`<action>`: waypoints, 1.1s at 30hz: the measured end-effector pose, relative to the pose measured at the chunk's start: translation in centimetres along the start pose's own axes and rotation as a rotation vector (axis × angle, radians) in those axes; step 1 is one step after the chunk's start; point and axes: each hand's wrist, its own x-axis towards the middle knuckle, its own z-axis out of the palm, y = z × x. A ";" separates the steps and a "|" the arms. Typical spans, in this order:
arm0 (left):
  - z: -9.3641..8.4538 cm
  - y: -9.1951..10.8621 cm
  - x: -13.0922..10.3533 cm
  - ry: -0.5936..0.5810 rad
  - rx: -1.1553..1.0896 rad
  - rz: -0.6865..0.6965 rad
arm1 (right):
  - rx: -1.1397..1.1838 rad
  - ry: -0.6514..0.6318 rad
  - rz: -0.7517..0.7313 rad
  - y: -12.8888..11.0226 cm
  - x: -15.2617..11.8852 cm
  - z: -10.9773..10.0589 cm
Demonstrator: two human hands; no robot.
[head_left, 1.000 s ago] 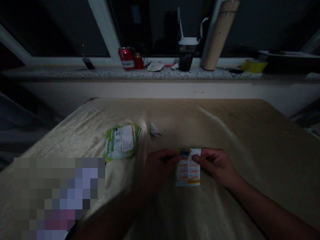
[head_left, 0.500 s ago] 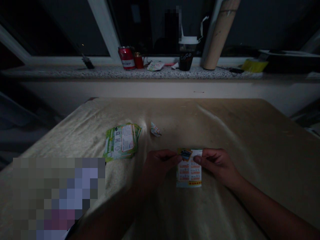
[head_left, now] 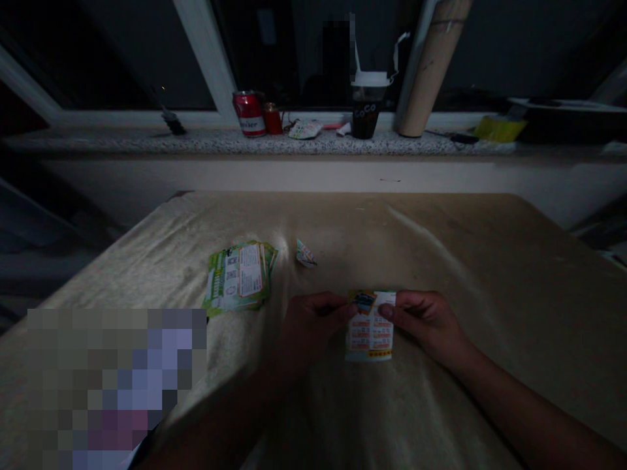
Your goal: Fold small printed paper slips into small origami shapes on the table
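Lower edge of printed paper point(head_left: 371, 334) slightly higher than before.

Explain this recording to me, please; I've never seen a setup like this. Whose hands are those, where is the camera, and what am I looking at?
There is no machine here: a person works with two bare hands. The one viewpoint is a camera worn on that person's head, looking forward and down. The left hand and the right hand together pinch the upper part of a small rectangular printed paper. On the table's creased tan covering lie a stack of green-and-white printed sheets and a small folded printed paper piece. Beyond, a speckled grey sill holds, among other things, a red-and-white metal can and a dark cup with a white lid.
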 end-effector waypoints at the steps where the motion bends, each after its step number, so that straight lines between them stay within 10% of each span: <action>1: 0.0 0.1 0.0 0.007 0.013 0.000 | -0.003 -0.001 0.002 0.1 0.0 0.0; 33: 0.2 0.4 -0.4 0.057 0.193 0.027 | -0.105 0.065 0.064 0.4 0.3 0.2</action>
